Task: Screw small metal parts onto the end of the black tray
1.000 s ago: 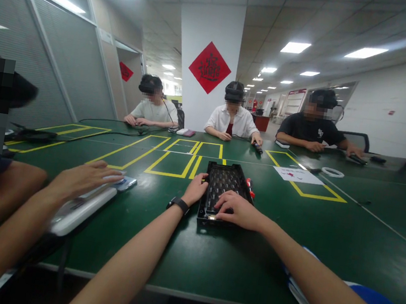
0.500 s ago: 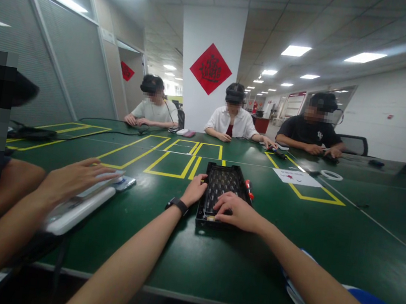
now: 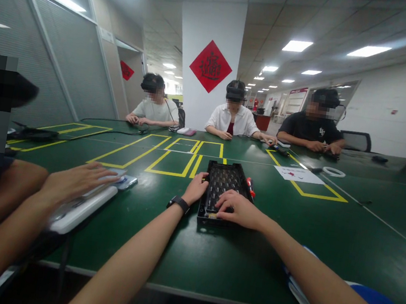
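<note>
Left of the black rectangular bit case (image 3: 227, 182), a neighbour's hand (image 3: 74, 182) covers a white tray (image 3: 83, 209) on the green table (image 3: 141, 257). The left hand (image 3: 196, 188) steadies the case's left edge; the right hand (image 3: 237, 208) curls over its near end, grip unclear. Beyond stands a white pillar (image 3: 213, 21); right, a red-handled tool (image 3: 250, 186) and white paper (image 3: 297, 175).

Head view: the camera is worn on the person's head, above the near edge of the green tabletop (image 3: 231, 268), and faces forward and slightly down. Both forearms enter from the bottom edge; the black tray (image 3: 226, 186) lies centrally, within arm's reach. Beyond it, the far seats, the white column (image 3: 213, 21) and the ceiling fill the upper half.
</note>
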Demonstrator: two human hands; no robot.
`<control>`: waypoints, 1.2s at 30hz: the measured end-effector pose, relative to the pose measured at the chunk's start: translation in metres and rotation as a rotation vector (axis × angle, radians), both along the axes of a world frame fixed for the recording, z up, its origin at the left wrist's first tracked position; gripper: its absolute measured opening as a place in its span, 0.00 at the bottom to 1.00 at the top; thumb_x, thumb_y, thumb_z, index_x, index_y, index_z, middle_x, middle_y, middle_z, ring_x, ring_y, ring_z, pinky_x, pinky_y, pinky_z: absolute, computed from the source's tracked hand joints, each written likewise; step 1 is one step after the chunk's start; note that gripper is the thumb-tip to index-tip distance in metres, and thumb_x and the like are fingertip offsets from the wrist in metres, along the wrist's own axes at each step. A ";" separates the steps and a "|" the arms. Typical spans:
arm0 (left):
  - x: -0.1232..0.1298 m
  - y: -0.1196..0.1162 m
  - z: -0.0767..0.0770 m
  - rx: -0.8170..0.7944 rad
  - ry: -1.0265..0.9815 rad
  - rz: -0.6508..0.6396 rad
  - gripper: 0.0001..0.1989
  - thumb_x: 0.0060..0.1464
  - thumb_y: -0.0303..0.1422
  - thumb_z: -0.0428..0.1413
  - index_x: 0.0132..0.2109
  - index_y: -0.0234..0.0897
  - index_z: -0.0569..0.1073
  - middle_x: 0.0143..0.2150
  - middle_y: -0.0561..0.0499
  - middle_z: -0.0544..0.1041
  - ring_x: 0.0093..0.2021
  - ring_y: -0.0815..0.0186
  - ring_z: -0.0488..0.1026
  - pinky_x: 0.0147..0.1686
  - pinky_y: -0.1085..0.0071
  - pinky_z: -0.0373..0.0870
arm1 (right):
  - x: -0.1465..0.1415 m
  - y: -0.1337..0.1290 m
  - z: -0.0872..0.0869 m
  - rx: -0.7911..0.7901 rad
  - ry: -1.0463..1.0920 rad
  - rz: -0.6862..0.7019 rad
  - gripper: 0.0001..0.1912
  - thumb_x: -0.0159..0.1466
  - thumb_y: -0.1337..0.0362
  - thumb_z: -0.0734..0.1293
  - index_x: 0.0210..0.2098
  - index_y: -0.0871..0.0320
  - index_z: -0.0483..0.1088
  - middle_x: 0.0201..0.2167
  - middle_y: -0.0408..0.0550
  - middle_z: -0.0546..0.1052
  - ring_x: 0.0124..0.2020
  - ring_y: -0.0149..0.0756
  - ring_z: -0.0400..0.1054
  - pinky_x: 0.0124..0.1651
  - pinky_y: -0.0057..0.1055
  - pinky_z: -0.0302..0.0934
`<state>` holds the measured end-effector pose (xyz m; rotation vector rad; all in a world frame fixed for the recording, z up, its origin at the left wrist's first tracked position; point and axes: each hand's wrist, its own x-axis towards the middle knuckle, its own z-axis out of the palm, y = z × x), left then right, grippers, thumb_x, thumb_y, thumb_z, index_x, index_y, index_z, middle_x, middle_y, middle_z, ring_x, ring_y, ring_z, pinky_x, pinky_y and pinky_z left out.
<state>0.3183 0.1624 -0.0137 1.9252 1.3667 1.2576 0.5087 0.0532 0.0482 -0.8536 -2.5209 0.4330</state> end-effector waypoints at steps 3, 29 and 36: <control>0.000 0.001 -0.001 0.017 0.018 0.000 0.21 0.47 0.25 0.46 0.51 0.31 0.66 0.50 0.42 0.69 0.50 0.62 0.66 0.52 0.64 0.60 | 0.001 0.000 0.000 0.016 -0.002 0.006 0.09 0.55 0.58 0.66 0.29 0.57 0.76 0.36 0.47 0.76 0.44 0.36 0.63 0.49 0.33 0.55; 0.000 0.002 -0.001 0.038 0.028 -0.007 0.21 0.47 0.25 0.46 0.51 0.31 0.66 0.51 0.42 0.68 0.51 0.62 0.65 0.53 0.64 0.59 | 0.002 0.000 0.001 0.003 -0.018 0.009 0.11 0.56 0.56 0.66 0.30 0.56 0.76 0.36 0.47 0.76 0.44 0.37 0.64 0.51 0.35 0.52; 0.000 0.002 -0.002 0.036 0.016 -0.002 0.21 0.46 0.25 0.47 0.50 0.32 0.67 0.50 0.43 0.69 0.51 0.62 0.65 0.54 0.64 0.59 | 0.002 -0.001 0.002 -0.012 0.022 0.020 0.12 0.55 0.56 0.66 0.30 0.57 0.76 0.35 0.48 0.77 0.43 0.36 0.66 0.51 0.34 0.53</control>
